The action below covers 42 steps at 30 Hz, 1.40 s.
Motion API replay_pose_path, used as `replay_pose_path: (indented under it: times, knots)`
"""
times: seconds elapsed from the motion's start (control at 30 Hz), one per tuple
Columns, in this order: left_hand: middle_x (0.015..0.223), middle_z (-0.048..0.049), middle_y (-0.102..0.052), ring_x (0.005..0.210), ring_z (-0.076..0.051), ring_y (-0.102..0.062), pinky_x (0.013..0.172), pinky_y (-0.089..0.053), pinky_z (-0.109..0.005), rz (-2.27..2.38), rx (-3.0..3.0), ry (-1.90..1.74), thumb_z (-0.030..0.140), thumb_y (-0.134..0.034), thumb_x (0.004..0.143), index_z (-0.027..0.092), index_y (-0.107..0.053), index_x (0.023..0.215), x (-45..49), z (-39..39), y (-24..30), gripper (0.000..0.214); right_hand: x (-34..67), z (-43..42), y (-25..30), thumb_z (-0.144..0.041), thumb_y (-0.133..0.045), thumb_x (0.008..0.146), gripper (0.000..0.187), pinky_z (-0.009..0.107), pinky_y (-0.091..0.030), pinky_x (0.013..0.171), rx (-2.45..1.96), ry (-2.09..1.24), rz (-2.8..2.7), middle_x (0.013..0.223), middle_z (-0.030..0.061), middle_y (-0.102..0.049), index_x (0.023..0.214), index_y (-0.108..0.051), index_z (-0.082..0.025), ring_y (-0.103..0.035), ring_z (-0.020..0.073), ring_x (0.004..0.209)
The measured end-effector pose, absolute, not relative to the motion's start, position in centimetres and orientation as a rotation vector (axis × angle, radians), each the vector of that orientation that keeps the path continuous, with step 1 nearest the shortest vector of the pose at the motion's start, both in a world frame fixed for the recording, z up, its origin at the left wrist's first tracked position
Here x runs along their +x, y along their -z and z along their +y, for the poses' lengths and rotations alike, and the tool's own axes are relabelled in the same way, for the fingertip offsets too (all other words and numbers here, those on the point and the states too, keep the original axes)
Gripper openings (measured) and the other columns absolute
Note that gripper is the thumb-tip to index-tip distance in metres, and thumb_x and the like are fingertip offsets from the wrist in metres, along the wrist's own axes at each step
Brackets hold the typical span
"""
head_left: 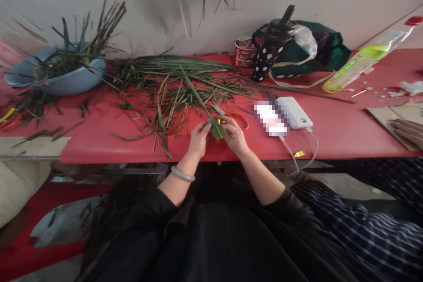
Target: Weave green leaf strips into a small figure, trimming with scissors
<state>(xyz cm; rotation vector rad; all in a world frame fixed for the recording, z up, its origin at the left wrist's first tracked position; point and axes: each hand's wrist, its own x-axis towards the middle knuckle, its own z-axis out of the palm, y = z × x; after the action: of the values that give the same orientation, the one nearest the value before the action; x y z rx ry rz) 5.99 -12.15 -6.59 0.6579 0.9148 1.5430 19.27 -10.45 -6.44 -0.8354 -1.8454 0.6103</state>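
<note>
Near the table's front edge, a folded green leaf strip (218, 129) is held between my two hands. My left hand (200, 135) pinches its left side, and a bangle sits on that wrist. The fingers of my right hand (235, 135) close on the strip's right side. From the fold a long narrow end (195, 90) runs up and to the left over the pile. Just beyond my right hand, scissors with orange handles (243, 120) lie on the table, partly hidden by the fingers. Loose cut leaves (180, 103) are heaped in front of my hands.
A blue basin (69, 83) of leaf stalks stands left. At the back are a red noodle cup (243, 53), a black tumbler (269, 50) and a green bag (302, 64). A phone (271, 118), a cabled power bank (295, 113), a tilted bottle (366, 59) and another person's hand (410, 130) lie right.
</note>
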Motion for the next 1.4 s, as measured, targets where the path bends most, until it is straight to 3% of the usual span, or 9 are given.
replay_pose_path:
  times: [0.23, 0.4, 0.73, 0.9, 1.07, 1.4]
  knots:
    - [0.071, -0.001, -0.065, 0.063, -0.01, -0.059, 0.067, -0.046, -0.026, 0.994, 0.628, -1.561, 0.026, -0.067, 0.06, 0.014, -0.063, 0.078, 5.77, -12.08, 6.63, 0.022, 18.95, -10.68, 6.08, -0.008, -0.046, 0.071, 0.027, 0.037, -0.04, 0.094, -0.825, -0.641, -1.904, 0.12, 0.0054, -0.048, 0.087, -0.062, -0.023, -0.046, 0.0187, 0.111]
    - [0.076, -0.0002, -0.065, 0.069, -0.009, -0.059, 0.068, -0.045, -0.024, 0.933, 0.671, -1.592, 0.023, -0.066, 0.061, 0.017, -0.063, 0.083, 5.79, -11.99, 7.13, 0.024, 18.92, -10.73, 6.15, -0.015, -0.049, 0.075, 0.019, 0.036, -0.042, 0.092, -0.826, -0.607, -1.902, 0.117, 0.0064, -0.051, 0.086, -0.062, -0.022, -0.049, 0.0182, 0.107]
    - [0.074, -0.0017, -0.065, 0.062, -0.009, -0.056, 0.06, -0.045, -0.023, 0.954, 0.798, -1.493, 0.028, -0.063, 0.063, 0.016, -0.064, 0.083, 5.72, -12.45, 6.89, 0.023, 18.94, -10.59, 6.19, -0.028, -0.05, 0.079, 0.014, 0.032, -0.047, 0.078, -0.978, -0.635, -1.782, 0.087, 0.003, -0.063, 0.084, -0.061, -0.021, -0.059, 0.0167, 0.084]
    - [0.085, -0.0031, -0.067, 0.078, -0.013, -0.059, 0.074, -0.046, -0.028, 0.98, 0.905, -1.419, 0.027, -0.067, 0.061, 0.018, -0.065, 0.089, 5.94, -12.84, 6.42, 0.03, 19.08, -10.49, 6.29, -0.031, -0.049, 0.078, 0.016, 0.027, -0.047, 0.062, -1.127, -0.661, -1.678, 0.07, 0.0008, -0.062, 0.079, -0.059, -0.018, -0.057, 0.0138, 0.063]
    - [0.083, -0.0031, -0.068, 0.08, -0.015, -0.06, 0.083, -0.044, -0.033, 1.064, 0.969, -1.436, 0.029, -0.065, 0.063, 0.017, -0.067, 0.085, 6.04, -12.89, 6.42, 0.025, 18.92, -10.39, 6.27, -0.032, -0.05, 0.076, 0.017, 0.029, -0.047, 0.064, -1.11, -0.706, -1.66, 0.074, 0.0015, -0.063, 0.081, -0.059, -0.018, -0.058, 0.0147, 0.067]
    - [0.083, -0.0036, -0.067, 0.075, -0.014, -0.06, 0.075, -0.047, -0.031, 1.093, 0.904, -1.466, 0.028, -0.065, 0.062, 0.017, -0.065, 0.089, 6.23, -12.55, 6.5, 0.03, 18.91, -10.54, 6.44, -0.031, -0.053, 0.075, 0.014, 0.032, -0.048, 0.07, -1.117, -0.622, -1.662, 0.079, 0.0025, -0.063, 0.081, -0.058, -0.02, -0.059, 0.0174, 0.073]
